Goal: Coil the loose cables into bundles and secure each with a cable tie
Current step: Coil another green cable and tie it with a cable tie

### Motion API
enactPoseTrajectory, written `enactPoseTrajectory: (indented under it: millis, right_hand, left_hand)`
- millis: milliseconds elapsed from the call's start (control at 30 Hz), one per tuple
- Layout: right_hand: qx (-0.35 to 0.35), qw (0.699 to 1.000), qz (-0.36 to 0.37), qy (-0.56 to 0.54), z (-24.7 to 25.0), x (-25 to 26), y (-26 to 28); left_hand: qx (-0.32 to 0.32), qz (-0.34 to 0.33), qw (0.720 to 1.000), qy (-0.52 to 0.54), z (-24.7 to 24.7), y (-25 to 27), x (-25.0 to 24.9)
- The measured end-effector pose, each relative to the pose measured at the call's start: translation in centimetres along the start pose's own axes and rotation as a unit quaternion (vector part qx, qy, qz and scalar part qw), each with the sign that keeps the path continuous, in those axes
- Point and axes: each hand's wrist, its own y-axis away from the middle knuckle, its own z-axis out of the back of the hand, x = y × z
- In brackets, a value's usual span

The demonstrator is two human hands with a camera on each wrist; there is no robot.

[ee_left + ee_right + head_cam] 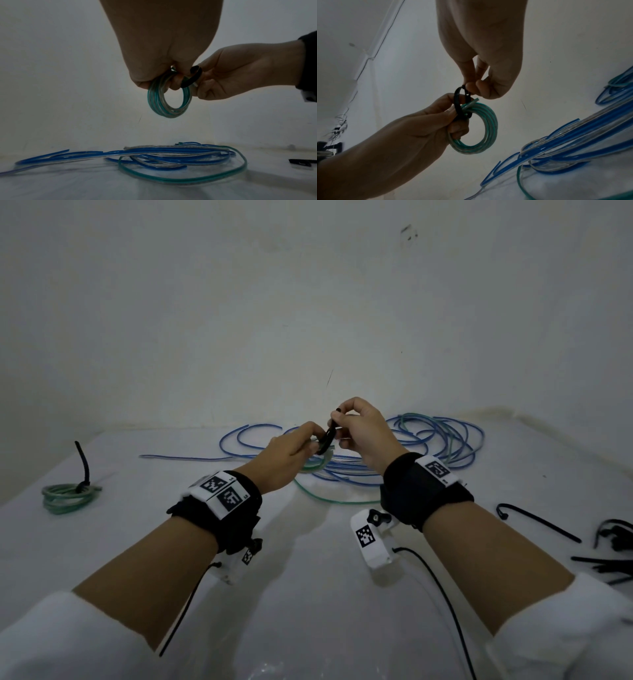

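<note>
A small green and clear cable coil hangs in the air above the white table. My left hand grips the coil at its top, fingers curled round the strands. A black cable tie loops around the coil there. My right hand pinches the upper end of the tie between thumb and fingertips. Loose blue cables and a loose green cable lie on the table beneath.
A finished green coil with a black tie standing up lies at the far left. Spare black cable ties lie at the right edge. White walls close the table behind and to the sides. Thin black wrist-camera leads trail toward me.
</note>
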Motion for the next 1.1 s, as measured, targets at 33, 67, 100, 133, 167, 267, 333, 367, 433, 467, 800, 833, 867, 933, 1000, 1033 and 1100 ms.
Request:
enactPoseTrajectory:
  millis: [33, 67, 100, 133, 167, 267, 333, 367, 433, 467, 800, 833, 867, 933, 1000, 1033, 1100]
  right_hand:
    - [-0.013, 1.000, 0.002, 0.014, 0.0, 0.1, -0.2]
    - [-0.026, 0.999, 0.004, 0.030, 0.1, 0.2, -0.4]
    - [-0.039, 0.998, 0.005, 0.043, 0.2, 0.2, -0.6]
    - [-0.050, 0.997, 0.005, 0.052, 0.3, 0.2, -0.9]
    - [-0.060, 0.997, 0.005, 0.057, 0.4, 0.2, -1.0]
    - [-0.061, 0.996, 0.015, 0.055, 0.5, 0.2, -1.2]
    - [-0.044, 0.997, 0.024, 0.053, 0.3, 0.3, -1.0]
    - [-0.037, 0.997, 0.029, 0.054, 0.3, 0.3, -0.9]
    - [-0.029, 0.997, 0.036, 0.061, 0.2, 0.1, -0.8]
    - [-0.028, 0.997, 0.037, 0.067, 0.2, 0.0, -0.9]
    - [-0.079, 0.988, -0.007, 0.132, 0.9, -0.6, -1.3]
    - [-0.079, 0.987, -0.006, 0.141, 0.9, -0.7, -1.3]
    - [-0.079, 0.986, -0.007, 0.146, 0.8, -0.7, -1.3]
    - [-0.077, 0.986, -0.014, 0.145, 0.7, -0.9, -1.5]
    - [-0.074, 0.987, -0.021, 0.142, 0.6, -1.0, -1.6]
    - [-0.073, 0.987, -0.021, 0.142, 0.5, -1.0, -1.7]
    - [-0.074, 0.986, -0.018, 0.148, 0.4, -1.0, -1.8]
  left_hand:
    - [0.005, -0.005, 1.000, 0.001, -0.1, 0.1, 0.0]
    - [0.010, -0.011, 1.000, -0.003, 0.0, 0.2, -0.2]
    - [0.019, -0.018, 1.000, -0.009, 0.0, 0.2, -0.4]
    - [0.029, -0.026, 0.999, -0.015, 0.0, 0.2, -0.6]
    - [0.040, -0.036, 0.998, -0.020, 0.0, 0.2, -0.8]
    - [0.049, -0.037, 0.998, -0.020, -0.2, 0.1, -1.2]
    - [0.042, -0.017, 0.999, -0.003, -0.4, 0.1, -1.1]
    - [0.037, -0.006, 0.999, 0.010, -0.5, 0.1, -1.0]
    - [0.035, 0.003, 0.999, 0.025, -0.8, 0.1, -0.9]
    - [0.038, 0.002, 0.999, 0.021, -0.8, 0.1, -0.9]
    - [0.077, -0.072, 0.992, -0.074, -0.7, 0.5, -2.0]
    - [0.078, -0.076, 0.991, -0.080, -0.7, 0.5, -2.2]
    - [0.079, -0.077, 0.990, -0.086, -0.7, 0.6, -2.3]
    - [0.080, -0.080, 0.989, -0.098, -0.7, 0.8, -2.5]
    - [0.079, -0.085, 0.987, -0.107, -0.7, 0.9, -2.5]
    - [0.077, -0.088, 0.987, -0.106, -0.6, 1.0, -2.6]
    - [0.074, -0.092, 0.988, -0.102, -0.6, 1.2, -2.6]
